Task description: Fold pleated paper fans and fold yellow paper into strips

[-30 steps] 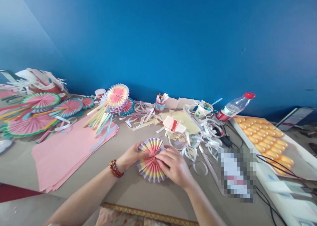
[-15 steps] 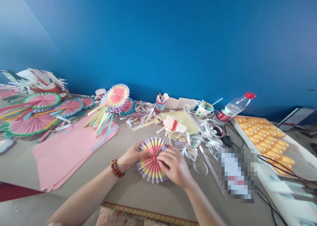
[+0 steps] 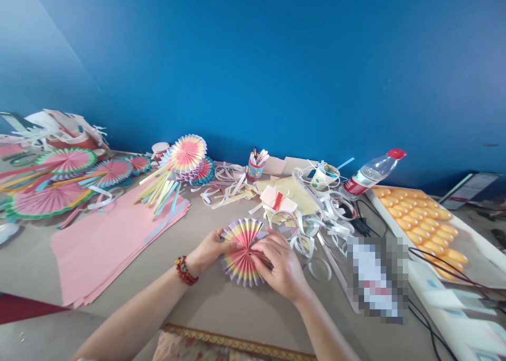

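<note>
Head view: between my two hands, over the near part of the desk (image 3: pixel 221 308), I have a round pleated paper fan (image 3: pixel 240 269), pink at the middle with yellow and lilac towards the rim. I judge it light, springy across the folds and fairly stiff along them, easy to crease or tear, not slippery; the gathered middle looks the safest place to grip, the loose rim the worst. My left hand (image 3: pixel 208 251) clamps its left side, thumb flat on the front pleats; the other fingers go behind, mostly out of sight. My right hand (image 3: pixel 282 266) has its thumb and forefinger drawn close together, pinching folds just right of the middle, while the remaining fingers curl beside them, and it covers part of the right edge. Pink sheets (image 3: pixel 114 250) lie to the left; white paper strips (image 3: pixel 306 245) tangle beyond my right hand.
</note>
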Available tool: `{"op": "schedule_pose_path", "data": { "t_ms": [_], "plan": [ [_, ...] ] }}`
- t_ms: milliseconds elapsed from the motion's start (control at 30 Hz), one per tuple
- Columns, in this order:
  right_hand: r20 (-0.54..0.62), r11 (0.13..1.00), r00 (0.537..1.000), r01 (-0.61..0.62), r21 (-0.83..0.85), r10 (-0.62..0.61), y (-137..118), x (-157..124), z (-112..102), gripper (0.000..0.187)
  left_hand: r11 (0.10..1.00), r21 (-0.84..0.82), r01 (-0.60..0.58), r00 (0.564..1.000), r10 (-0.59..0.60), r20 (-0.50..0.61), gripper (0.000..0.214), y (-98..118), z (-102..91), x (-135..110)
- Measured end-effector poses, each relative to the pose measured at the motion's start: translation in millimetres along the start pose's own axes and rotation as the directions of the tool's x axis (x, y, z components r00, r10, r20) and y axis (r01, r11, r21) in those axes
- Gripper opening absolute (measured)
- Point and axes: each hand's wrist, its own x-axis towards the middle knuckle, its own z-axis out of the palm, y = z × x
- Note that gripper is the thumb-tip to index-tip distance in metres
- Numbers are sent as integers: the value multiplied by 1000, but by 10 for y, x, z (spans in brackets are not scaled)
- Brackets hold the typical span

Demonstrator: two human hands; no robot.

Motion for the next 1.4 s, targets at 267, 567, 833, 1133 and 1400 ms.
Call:
{"op": "schedule_pose_path", "data": {
  "t_ms": [267, 567, 833, 1133, 1400],
  "plan": [
    [-55, 994, 998, -29, -104, 23, -10, -53, -1, 19, 924, 310, -224, 974, 223, 38, 49, 3, -113, 48],
    [12, 988, 1000, 28, -153, -27, -84, 2, -119, 11, -290, 811, -509, 658, 477, 583, 27, 306, 315, -365],
    [43, 990, 996, 78, -116, -74, -240, 40, -288, 13, -218, 837, -502, 743, 386, 546, 20, 465, 392, -384],
    [19, 990, 991, 133, -54, -132, -395, 49, -452, 8, 8, 849, -529, 816, 281, 506, 16, 595, 480, -519],
    [-83, 970, 968, 229, -82, -235, -478, 59, -530, 11, 169, 870, -463, 859, 328, 393, 7, 612, 490, -623]
  ]
}}
